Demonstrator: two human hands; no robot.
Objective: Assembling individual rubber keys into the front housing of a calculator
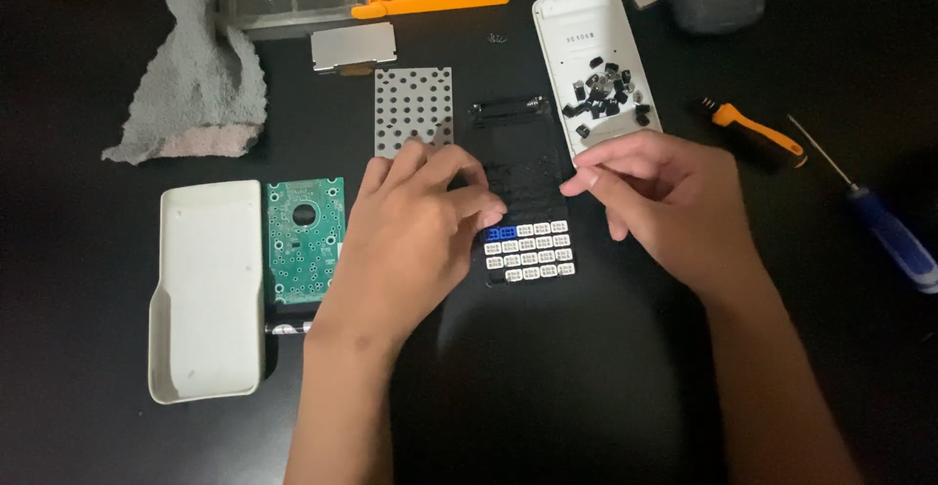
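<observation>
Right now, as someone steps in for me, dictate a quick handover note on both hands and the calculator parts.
Left hand: resting on the black keypad frame, fingertips at its left edge; not seen gripping anything.
Right hand: fingers pinched at the frame's right edge; whether they hold a key cannot be told.
Done: the lower rows hold white keys and a few blue keys.
Left: the upper rows are bare; loose black keys lie in the white shell.
Nearby: green circuit board, dotted membrane sheet, orange-handled screwdriver.
</observation>
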